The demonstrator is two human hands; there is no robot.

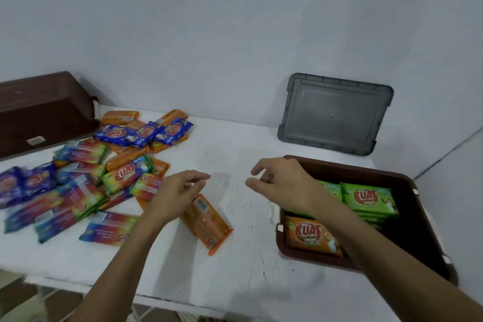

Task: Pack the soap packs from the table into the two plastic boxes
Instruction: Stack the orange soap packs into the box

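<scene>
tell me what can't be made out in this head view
- Head view, left brown box: outer wall only, cut by frame edge; inside hidden.
- Blue packs at left edge: motion-blurred, print unreadable.
- Right brown box: right forearm covers part of its contents.
- Orange pack: left hand hides its far end.

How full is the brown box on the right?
Partly full: the brown box holds green packs and an orange pack; bare floor shows.

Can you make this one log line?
left hand: empty, above orange plastic soap pack | right hand: empty, at brown rectangular plastic box | packing unfinished
</scene>
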